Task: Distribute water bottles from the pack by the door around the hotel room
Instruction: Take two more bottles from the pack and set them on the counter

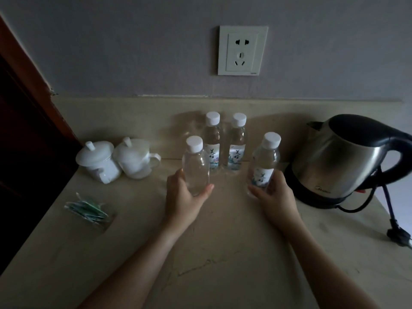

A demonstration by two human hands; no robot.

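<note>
— On the beige counter (223, 253), what do the hands hold?
— Left hand (182, 197) grips one water bottle (196, 166); right hand (275, 195) grips another bottle (264, 163), beside the electric kettle (338, 157).
— And behind them?
— Two labelled bottles (211, 143) stand upright by the wall.

The electric kettle (347, 157) serves as the reference landmark: stainless-steel body, black lid and handle, seated on a black base at the right of the beige stone counter (223, 253). Its black power cord (367, 201) runs from the base toward the near right and ends in an unplugged plug (399, 238) lying on the counter. A white wall socket (242, 50) is mounted on the grey wall, above and left of the kettle. Two white lidded cups (118, 160) stand side by side, touching, well left of the kettle. Green-and-white sachets (88, 209) lie nearer than the cups, far left of the kettle
</note>
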